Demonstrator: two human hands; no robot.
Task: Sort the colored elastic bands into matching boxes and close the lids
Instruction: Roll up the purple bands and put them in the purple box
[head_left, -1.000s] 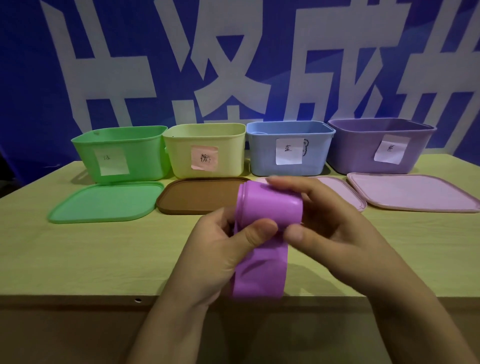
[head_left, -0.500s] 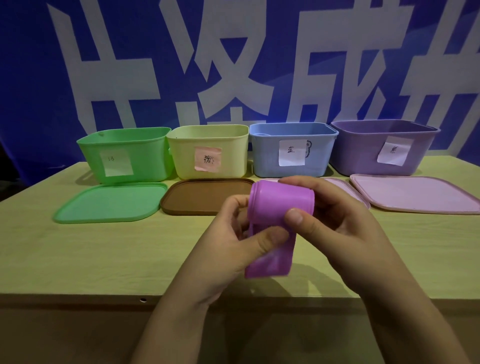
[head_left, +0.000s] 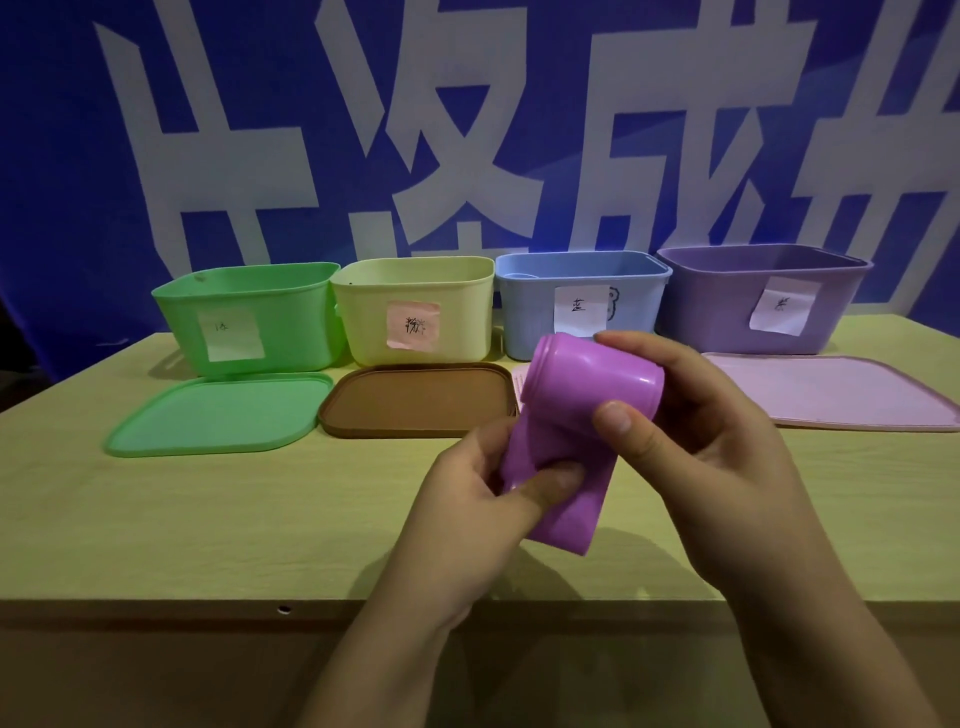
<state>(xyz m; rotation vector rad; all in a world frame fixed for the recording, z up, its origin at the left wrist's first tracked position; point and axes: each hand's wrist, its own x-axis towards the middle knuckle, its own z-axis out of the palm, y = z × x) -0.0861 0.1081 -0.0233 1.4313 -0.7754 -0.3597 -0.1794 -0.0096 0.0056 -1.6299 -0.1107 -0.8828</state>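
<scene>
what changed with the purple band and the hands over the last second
The loose tail of the purple band got shorter as both hands kept rolling it up. The left hand still pinches the tail and the right hand still grips the roll. The four boxes and their lids stayed open and unmoved.

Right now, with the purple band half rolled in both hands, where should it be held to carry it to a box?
Grip the rolled part of the purple band from the right, as the right hand already does: thumb on the near face, fingers over the top. The roll is compact; the flat tail hangs loose below, pinched only by the left hand. Likely goal: the purple box.
</scene>
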